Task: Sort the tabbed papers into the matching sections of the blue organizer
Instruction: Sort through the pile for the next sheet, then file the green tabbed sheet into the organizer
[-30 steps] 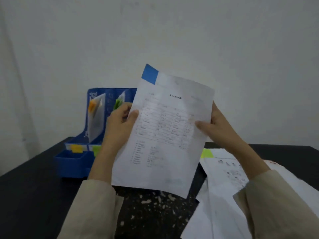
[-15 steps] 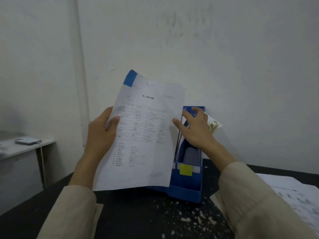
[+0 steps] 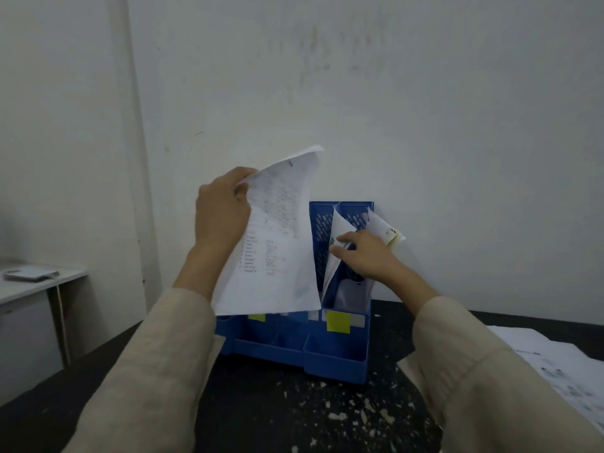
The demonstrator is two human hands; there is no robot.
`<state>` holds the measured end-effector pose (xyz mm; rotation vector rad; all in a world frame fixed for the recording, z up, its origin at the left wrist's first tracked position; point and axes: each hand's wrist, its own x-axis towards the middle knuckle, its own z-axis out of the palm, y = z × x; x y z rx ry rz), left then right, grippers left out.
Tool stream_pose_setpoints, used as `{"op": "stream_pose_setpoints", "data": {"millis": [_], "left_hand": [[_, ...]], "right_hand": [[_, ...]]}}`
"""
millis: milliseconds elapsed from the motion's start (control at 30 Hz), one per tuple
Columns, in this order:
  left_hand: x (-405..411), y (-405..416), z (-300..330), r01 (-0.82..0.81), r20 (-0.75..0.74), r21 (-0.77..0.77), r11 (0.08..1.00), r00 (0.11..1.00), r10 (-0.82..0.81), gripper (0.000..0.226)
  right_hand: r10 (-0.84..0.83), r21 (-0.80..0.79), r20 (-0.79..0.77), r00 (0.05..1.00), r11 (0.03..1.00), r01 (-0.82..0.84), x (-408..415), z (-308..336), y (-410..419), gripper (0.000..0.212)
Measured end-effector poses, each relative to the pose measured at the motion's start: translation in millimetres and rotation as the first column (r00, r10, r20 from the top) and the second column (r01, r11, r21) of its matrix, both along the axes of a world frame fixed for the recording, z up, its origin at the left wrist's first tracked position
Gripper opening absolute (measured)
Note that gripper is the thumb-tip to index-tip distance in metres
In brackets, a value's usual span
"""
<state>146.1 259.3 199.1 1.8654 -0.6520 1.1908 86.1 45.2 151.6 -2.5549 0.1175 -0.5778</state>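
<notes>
a pale wall stands behind a dark surface flecked with white chips. the blue organizer sits upright at the back of that surface, against the wall, between the two forearms. yellow labels mark the front of its sections, one on the right section and another partly hidden further left. the left hand is raised in front of the organizer's left side, fingers curled over the upper left edge of a printed sheet, pinching it so the page hangs down, its top corner bent back and its lower edge covering the organizer's left sections. no coloured tab shows on this sheet from here. the right hand reaches into the organizer's right section, fingers extended and spread loosely, touching papers that already stand inside; its fingertips press against a leaning white sheet, while another paper with a small coloured mark sticks out just behind the hand to the right. whether the thumb grips any of them cannot be told. both arms wear beige sleeves. more printed sheets lie flat on the surface at the far right, well apart from the organizer. at the left edge a low white table carries a small flat object.
</notes>
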Motion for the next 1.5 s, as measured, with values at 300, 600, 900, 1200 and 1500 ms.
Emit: {"op": "stream_pose_setpoints", "data": {"millis": [300,600,900,1200,1500], "left_hand": [[-4.1,-83.4,-1.9,0.116,0.095,-0.031,0.993,0.989,-0.113,0.034],[20.6,-113.5,-90.4,0.432,-0.193,-0.075,0.899,0.878,-0.438,0.038],[41.2,-102.2,-130.6,0.351,-0.5,0.078,0.933,0.823,-0.268,0.034],[35.0,-103.0,-137.2,0.564,-0.694,-0.001,0.826,0.594,-0.406,0.041],[26.1,-103.5,-143.2,0.537,-0.709,0.168,0.827,0.649,-0.277,0.046]], "right_hand": [[0.055,0.004,0.039,0.998,0.998,-0.055,5.0,0.0,0.7,0.042],[0.062,0.071,0.102,0.993,0.995,-0.07,8.8,-9.3,-5.0,0.043],[0.052,0.046,0.111,0.992,0.997,-0.057,8.5,-15.7,-10.2,0.047],[0.09,0.126,0.199,0.976,0.985,-0.116,12.7,-23.0,-5.8,0.05],[0.138,0.212,0.298,0.944,0.955,-0.207,7.6,-29.4,1.9,0.072]]}}
